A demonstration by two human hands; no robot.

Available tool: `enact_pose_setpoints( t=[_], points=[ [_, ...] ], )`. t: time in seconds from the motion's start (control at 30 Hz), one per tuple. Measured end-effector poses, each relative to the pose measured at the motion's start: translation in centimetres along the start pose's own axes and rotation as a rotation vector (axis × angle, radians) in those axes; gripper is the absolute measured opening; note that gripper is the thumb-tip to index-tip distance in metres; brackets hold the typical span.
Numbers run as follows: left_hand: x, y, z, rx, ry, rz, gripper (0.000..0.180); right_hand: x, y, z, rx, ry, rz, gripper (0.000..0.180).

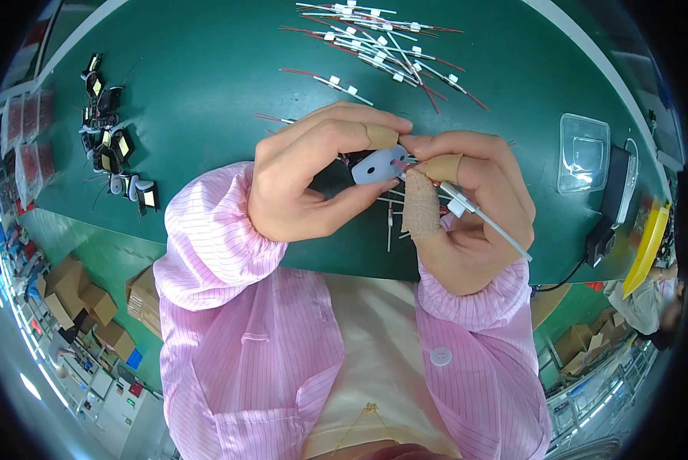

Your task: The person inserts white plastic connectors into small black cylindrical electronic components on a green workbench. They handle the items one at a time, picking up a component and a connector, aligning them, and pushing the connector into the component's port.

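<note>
**Thin white cable [499,231] against a pale grey, two-holed plastic piece [382,166]**

The left hand [302,172] grips the piece above the dark green surface [206,100]; the right hand [486,188] pinches the cable, its red wires [403,165] at the piece.

No readable text, numbers or signs noted. White tabs [334,80] on the desk [206,84] and pale yellow patches [151,199] on the black parts [110,98] showed no legible marking. Cartons [68,284] beyond the desk: any print seemed too small and blurred to make out.
</note>
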State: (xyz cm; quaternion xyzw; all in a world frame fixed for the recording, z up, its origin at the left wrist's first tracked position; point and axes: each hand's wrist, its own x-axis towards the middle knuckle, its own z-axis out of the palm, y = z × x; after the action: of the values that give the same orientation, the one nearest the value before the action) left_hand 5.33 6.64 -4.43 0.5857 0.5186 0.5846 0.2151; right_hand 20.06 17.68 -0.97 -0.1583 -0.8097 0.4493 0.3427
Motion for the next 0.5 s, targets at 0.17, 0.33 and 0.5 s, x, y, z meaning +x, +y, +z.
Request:
enact_pose_setpoints(
  t=[0.17,0.33,0.5],
  points=[
    [0.20,0.04,0.55,0.030,0.084,0.017,0.035,0.01,-0.12,-0.12,0.060,0.001,0.047,0.019],
    [0.30,-0.11,0.94,0.058,0.137,0.055,0.034,-0.02,-0.07,-0.14,0.073,0.015,0.067,0.019],
    [0.02,-0.44,0.37,0.063,0.024,0.096,0.040,-0.19,-0.20,0.16,0.071,0.040,0.098,0.019]
  ],
)
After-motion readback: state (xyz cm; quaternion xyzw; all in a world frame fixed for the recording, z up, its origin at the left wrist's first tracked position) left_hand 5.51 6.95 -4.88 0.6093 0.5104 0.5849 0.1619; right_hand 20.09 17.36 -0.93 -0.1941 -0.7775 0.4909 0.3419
